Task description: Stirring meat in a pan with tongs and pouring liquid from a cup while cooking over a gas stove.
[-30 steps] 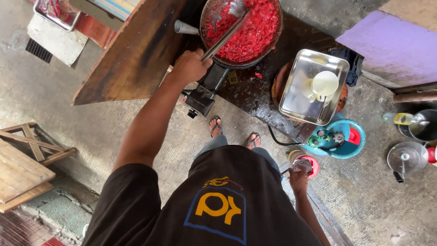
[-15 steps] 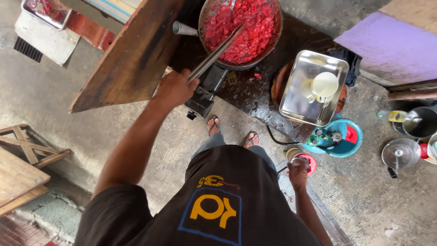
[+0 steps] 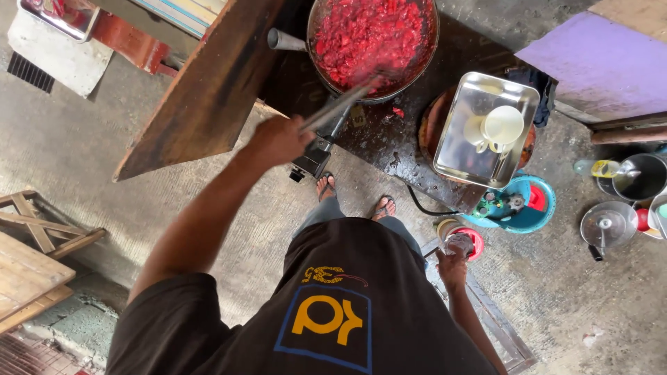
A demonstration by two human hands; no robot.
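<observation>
My left hand (image 3: 278, 139) grips the long metal handle of a stirring utensil (image 3: 337, 110). Its blurred tip sits at the near edge of a wide dark pan (image 3: 310, 43) filled with chunky red food (image 3: 375, 35). The pan rests on a burner on a dark, stained low table (image 3: 389, 142). Low at my side, my right hand (image 3: 451, 269) is closed around a small clear container (image 3: 460, 243), just above a round red-lidded tub (image 3: 476, 243) on the floor. My sandalled feet stand on concrete below the table.
A metal tray (image 3: 455, 156) with a white cup (image 3: 501, 125) lies right of the pan. A teal and red round stove (image 3: 524, 208), a pot lid (image 3: 604, 223) and a steel pot (image 3: 639, 177) sit on the floor. A wooden board (image 3: 208, 90) leans left; wooden furniture (image 3: 35, 236) stands far left.
My left hand has pulled back and down, drawing the utensil from across the pan toward its near edge. My right hand has stayed low by the red-lidded tub.
</observation>
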